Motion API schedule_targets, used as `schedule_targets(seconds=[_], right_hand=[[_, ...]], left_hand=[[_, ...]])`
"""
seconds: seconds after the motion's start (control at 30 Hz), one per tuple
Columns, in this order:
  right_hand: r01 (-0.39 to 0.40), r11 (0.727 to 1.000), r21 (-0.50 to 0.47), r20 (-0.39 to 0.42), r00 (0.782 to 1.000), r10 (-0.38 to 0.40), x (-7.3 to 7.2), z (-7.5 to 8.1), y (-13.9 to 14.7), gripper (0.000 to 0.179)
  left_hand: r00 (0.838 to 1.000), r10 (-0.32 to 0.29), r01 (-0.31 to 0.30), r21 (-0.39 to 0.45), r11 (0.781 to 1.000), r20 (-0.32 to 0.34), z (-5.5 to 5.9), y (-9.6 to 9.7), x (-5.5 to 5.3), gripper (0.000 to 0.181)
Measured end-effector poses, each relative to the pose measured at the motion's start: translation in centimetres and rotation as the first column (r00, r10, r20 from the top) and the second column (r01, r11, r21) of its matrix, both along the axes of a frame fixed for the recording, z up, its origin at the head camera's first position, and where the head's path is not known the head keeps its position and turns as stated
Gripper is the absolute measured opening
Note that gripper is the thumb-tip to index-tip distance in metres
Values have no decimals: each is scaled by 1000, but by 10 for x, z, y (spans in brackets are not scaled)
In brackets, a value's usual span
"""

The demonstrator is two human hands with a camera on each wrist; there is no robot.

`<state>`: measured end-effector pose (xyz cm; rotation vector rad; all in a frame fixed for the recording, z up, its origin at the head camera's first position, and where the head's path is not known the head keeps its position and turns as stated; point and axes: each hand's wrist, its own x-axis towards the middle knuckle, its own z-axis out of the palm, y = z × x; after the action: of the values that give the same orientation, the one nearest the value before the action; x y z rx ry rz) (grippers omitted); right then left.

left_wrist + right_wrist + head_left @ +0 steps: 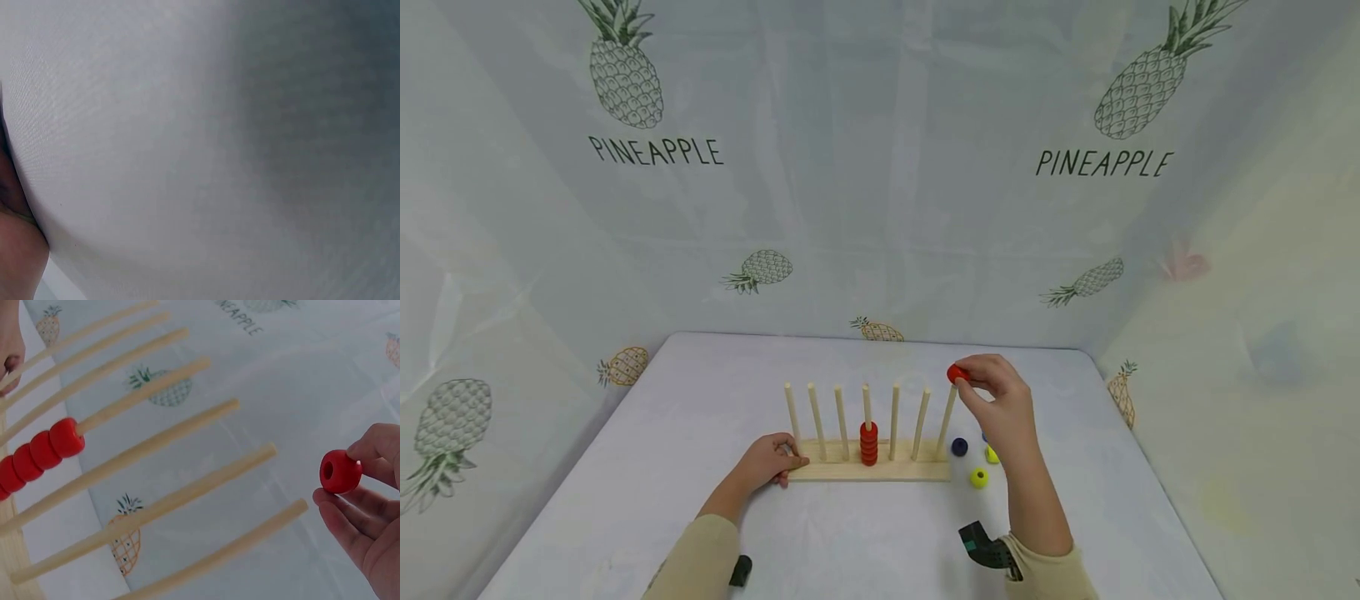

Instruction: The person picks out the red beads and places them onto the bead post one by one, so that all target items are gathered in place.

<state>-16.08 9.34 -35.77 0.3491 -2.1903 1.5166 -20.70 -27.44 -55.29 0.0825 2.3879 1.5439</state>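
My right hand (1003, 408) pinches a red bead (340, 471) between thumb and fingers, near the top of the rightmost peg (947, 417). In the right wrist view the bead's hole faces the pegs, and a gap separates it from the nearest peg tip. My left hand (769, 460) grips the left end of the wooden peg rack (868, 472), thumb on the base. Several red beads (868, 443) are stacked on the middle peg; the other upright pegs are bare. The left wrist view shows mostly white cloth and a sliver of the hand.
Right of the rack lie a dark blue bead (959, 447) and a yellow bead (979, 477). Another yellow bead (992, 455) and a blue one are partly hidden by the right hand. A white cloth covers the table (850, 542); pineapple-print curtain (880, 208) hangs behind.
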Motion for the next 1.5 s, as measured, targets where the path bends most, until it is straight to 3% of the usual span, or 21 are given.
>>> schedule_targets(seconds=[0.13,0.4,0.67,1.0,1.33,1.5], right_hand=[[-48,999,-25,-37,998,47,10,17,-13,17],[-92,994,-59,-75,993,88,13,20,-25,16],[-160,985,-71,-153,977,147,13,16,-34,14],[-215,971,-109,-218,958,187,10,7,-50,15],[-185,980,-74,-230,959,163,10,3,-64,19],[-145,987,-65,-223,967,127,-3,-15,-67,25]], left_hand=[[1000,0,0,-9,1000,-1,0,0,0,25],[1000,-5,5,-3,1000,-4,3,1,1,25],[1000,-6,6,28,1000,-2,4,1,3,25],[1000,3,-3,4,1000,3,4,2,2,26],[1000,-8,8,9,1000,-9,2,1,1,26],[1000,-10,10,-4,1000,-13,2,0,0,26]])
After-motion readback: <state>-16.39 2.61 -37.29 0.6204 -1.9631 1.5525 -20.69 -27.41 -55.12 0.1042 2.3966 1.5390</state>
